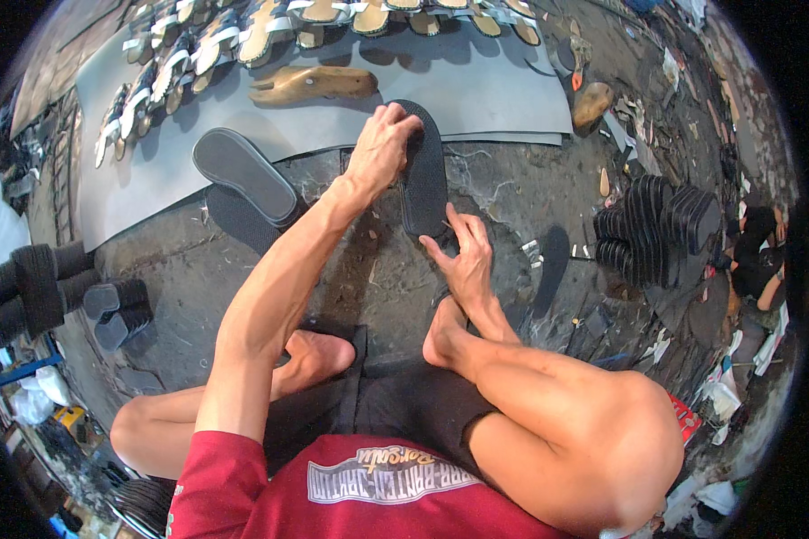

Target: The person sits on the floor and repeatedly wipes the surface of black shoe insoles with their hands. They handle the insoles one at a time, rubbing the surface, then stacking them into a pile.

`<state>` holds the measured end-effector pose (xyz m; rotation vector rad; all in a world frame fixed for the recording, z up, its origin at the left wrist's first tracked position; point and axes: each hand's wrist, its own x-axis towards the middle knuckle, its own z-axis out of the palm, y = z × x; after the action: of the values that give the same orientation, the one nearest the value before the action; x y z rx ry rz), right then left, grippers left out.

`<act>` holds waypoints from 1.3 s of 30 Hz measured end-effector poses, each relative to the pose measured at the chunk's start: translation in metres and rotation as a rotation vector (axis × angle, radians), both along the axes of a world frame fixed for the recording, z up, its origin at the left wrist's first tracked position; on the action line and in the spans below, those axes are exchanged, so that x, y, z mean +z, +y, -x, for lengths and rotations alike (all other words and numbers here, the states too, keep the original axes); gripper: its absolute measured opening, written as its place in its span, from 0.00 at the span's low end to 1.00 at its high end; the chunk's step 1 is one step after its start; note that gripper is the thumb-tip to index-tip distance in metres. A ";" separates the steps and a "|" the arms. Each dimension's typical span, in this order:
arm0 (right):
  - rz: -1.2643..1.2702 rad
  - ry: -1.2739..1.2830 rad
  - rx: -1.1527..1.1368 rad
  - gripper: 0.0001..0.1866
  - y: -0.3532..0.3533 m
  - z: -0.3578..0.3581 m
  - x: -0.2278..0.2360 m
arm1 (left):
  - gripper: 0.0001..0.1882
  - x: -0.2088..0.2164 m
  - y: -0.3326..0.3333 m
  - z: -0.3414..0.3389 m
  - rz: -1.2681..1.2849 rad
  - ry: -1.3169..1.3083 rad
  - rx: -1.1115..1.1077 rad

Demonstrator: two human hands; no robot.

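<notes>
A black shoe sole (pixel 421 180) with a textured face is held in front of me over the dark floor. My left hand (pixel 385 148) grips its far, toe end, with the fingers curled over the edge. At the near, heel end, my right hand (pixel 466 256) has its thumb and fingers spread around the rounded edge, touching it. To the left lies another black sole (pixel 245 175), its smooth, rimmed side up, partly over a textured black sole (pixel 234 220). Beyond my left hand, a wooden shoe last (pixel 315 84) rests on a grey sheet (pixel 494 108).
Several sandals (pixel 261 34) with white straps stand in rows on the sheet. Bundled black soles (pixel 652 229) sit at the right, with more stacks (pixel 36 283) at the left. A loose dark sole (pixel 551 269) and another wooden last (pixel 591 105) lie on the right. Scraps litter the edges.
</notes>
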<state>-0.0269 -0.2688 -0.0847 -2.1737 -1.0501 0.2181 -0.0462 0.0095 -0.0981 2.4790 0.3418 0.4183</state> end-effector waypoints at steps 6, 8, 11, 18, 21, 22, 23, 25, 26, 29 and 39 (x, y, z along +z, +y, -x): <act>0.005 0.065 -0.050 0.36 -0.005 -0.002 0.003 | 0.56 0.044 -0.044 0.016 -0.253 0.321 -0.165; 0.035 0.166 -0.054 0.30 0.001 -0.007 0.017 | 0.65 0.040 -0.059 0.027 -0.333 0.402 -0.131; 0.024 0.251 -0.069 0.18 -0.002 -0.050 0.031 | 0.69 0.046 -0.076 0.021 -0.275 0.450 -0.060; 0.015 0.327 0.161 0.27 0.076 -0.220 0.058 | 0.34 0.027 -0.132 -0.010 -0.633 0.548 -0.022; -0.070 0.426 0.489 0.27 0.142 -0.201 0.049 | 0.35 0.044 -0.138 -0.010 -0.631 0.725 -0.063; -0.007 0.492 0.580 0.25 0.158 -0.190 0.047 | 0.36 0.043 -0.138 -0.010 -0.625 0.747 -0.039; 0.066 0.543 0.648 0.24 0.163 -0.186 0.049 | 0.37 0.044 -0.142 -0.016 -0.618 0.745 -0.033; 0.213 0.465 0.816 0.22 0.179 -0.168 0.056 | 0.37 0.032 -0.142 -0.019 -0.616 0.744 -0.012; 0.291 0.323 0.899 0.21 0.184 -0.161 0.063 | 0.37 0.031 -0.141 -0.019 -0.616 0.744 -0.001; 0.332 0.230 0.957 0.19 0.192 -0.154 0.055 | 0.37 0.027 -0.139 -0.016 -0.640 0.661 0.040; 0.153 -0.209 0.882 0.18 0.220 -0.157 0.034 | 0.37 0.018 -0.137 -0.005 -0.448 0.499 0.162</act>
<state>0.1301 -0.0483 -0.0510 -1.7395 -2.1245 0.4829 -0.0411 -0.1278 -0.0800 2.9926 0.7196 -0.0870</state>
